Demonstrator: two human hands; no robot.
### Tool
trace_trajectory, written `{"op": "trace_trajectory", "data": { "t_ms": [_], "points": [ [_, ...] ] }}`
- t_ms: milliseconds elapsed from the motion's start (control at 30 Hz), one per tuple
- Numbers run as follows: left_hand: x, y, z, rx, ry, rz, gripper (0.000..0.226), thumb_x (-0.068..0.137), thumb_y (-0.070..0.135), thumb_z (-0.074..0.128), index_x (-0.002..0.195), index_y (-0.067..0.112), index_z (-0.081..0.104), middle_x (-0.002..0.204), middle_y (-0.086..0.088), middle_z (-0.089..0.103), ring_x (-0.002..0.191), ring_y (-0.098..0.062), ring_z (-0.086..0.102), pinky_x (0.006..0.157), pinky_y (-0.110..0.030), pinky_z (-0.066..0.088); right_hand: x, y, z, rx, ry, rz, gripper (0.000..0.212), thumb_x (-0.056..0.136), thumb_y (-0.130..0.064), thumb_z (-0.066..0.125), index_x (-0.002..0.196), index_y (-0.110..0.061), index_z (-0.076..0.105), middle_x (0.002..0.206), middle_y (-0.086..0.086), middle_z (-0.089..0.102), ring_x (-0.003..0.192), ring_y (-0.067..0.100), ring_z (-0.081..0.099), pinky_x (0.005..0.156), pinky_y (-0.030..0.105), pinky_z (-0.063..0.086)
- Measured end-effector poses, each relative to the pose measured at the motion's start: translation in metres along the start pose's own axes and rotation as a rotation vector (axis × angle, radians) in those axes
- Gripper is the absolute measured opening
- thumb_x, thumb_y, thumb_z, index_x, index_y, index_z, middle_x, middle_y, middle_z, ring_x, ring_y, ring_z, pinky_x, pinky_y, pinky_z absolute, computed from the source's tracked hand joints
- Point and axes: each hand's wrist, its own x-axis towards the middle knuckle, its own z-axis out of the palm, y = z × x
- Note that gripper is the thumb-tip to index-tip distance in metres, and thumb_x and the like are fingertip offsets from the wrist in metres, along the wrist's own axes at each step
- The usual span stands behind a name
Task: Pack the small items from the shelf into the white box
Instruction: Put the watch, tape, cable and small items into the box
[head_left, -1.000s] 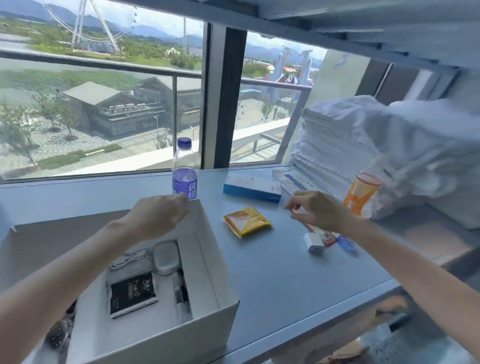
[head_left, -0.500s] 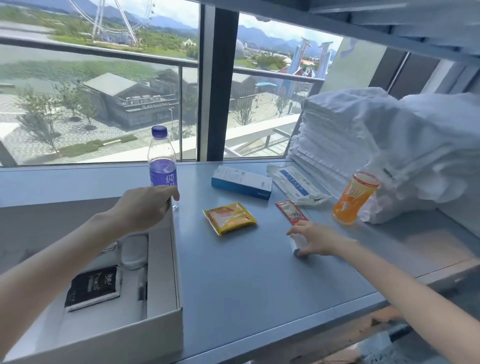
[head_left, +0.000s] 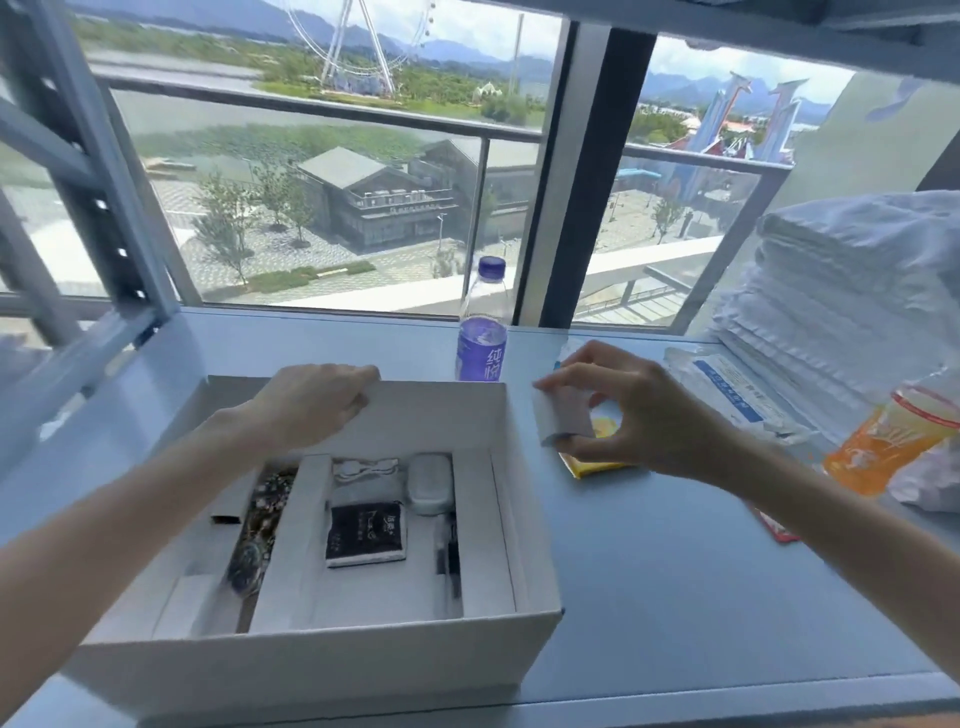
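The open white box (head_left: 332, 660) sits on the grey-blue shelf (head_left: 675, 597) in front of me. Inside lie a black packet (head_left: 366, 534), a white case (head_left: 429, 483), a coiled white cable (head_left: 365, 467) and dark beads (head_left: 260, 525). My left hand (head_left: 317, 400) grips the box's far rim. My right hand (head_left: 628, 415) holds a small white block (head_left: 563, 415) in the air just right of the box's far right corner. A yellow packet (head_left: 597, 462) lies under that hand, mostly hidden.
A purple-labelled water bottle (head_left: 483, 332) stands behind the box. At right are a stack of white towels (head_left: 852, 312), a clear bagged blue-and-white pack (head_left: 737, 389), an orange tube (head_left: 883, 447) and a red sachet (head_left: 776, 527). A metal shelf post (head_left: 88, 171) rises at left.
My right hand has picked the white block off the shelf and carried it up and left toward the box. My left hand has stayed on the box's rim. The view has turned left.
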Motion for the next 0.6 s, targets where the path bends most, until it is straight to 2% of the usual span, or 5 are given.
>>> {"op": "trace_trajectory", "data": {
  "t_ms": [100, 167, 267, 400, 600],
  "points": [
    [-0.017, -0.026, -0.001, 0.006, 0.013, -0.018, 0.014, 0.098, 0.025, 0.038, 0.105, 0.015, 0.045, 0.090, 0.002, 0.060, 0.072, -0.018, 0.055, 0.055, -0.029, 0.038, 0.030, -0.040, 0.024, 0.051, -0.122, -0.065, 0.044, 0.075, -0.035, 0.074, 0.114, -0.018, 0.063, 0.102, -0.004, 0.055, 0.083, 0.011, 0.059, 0.072, 0.015, 0.050],
    [-0.026, -0.038, -0.002, 0.006, 0.036, -0.036, 0.014, 0.098, 0.025, 0.038, 0.103, 0.015, 0.045, 0.089, 0.002, 0.059, 0.072, -0.020, 0.054, 0.057, -0.030, 0.038, 0.045, -0.054, 0.048, -0.006, -0.224, -0.058, 0.045, 0.076, -0.036, 0.072, 0.117, -0.019, 0.061, 0.103, -0.007, 0.053, 0.079, 0.011, 0.057, 0.071, 0.022, 0.051],
    [-0.033, -0.046, 0.003, -0.007, 0.102, -0.029, 0.012, 0.097, 0.026, 0.039, 0.097, 0.014, 0.044, 0.082, 0.002, 0.053, 0.070, -0.021, 0.049, 0.059, -0.032, 0.040, 0.062, -0.064, 0.085, -0.166, -0.373, 0.006, 0.049, 0.076, -0.038, 0.069, 0.121, -0.023, 0.055, 0.109, -0.006, 0.050, 0.077, 0.012, 0.052, 0.069, 0.025, 0.043],
    [-0.032, -0.044, 0.006, -0.007, 0.142, 0.012, 0.011, 0.097, 0.024, 0.037, 0.088, 0.018, 0.035, 0.076, 0.006, 0.039, 0.070, -0.018, 0.042, 0.064, -0.030, 0.031, 0.072, -0.070, 0.119, -0.267, -0.581, 0.069, 0.054, 0.075, -0.040, 0.068, 0.122, -0.020, 0.051, 0.113, -0.002, 0.046, 0.093, 0.023, 0.055, 0.073, 0.030, 0.042],
    [-0.028, -0.047, 0.009, 0.005, 0.145, 0.028, 0.014, 0.097, 0.023, 0.034, 0.100, 0.013, 0.043, 0.083, 0.003, 0.046, 0.073, -0.019, 0.046, 0.072, -0.032, 0.037, 0.071, -0.076, 0.151, -0.436, -0.803, 0.025, 0.056, 0.071, -0.047, 0.069, 0.112, -0.014, 0.048, 0.106, 0.005, 0.048, 0.088, 0.032, 0.056, 0.062, 0.033, 0.038]
  ]
}}
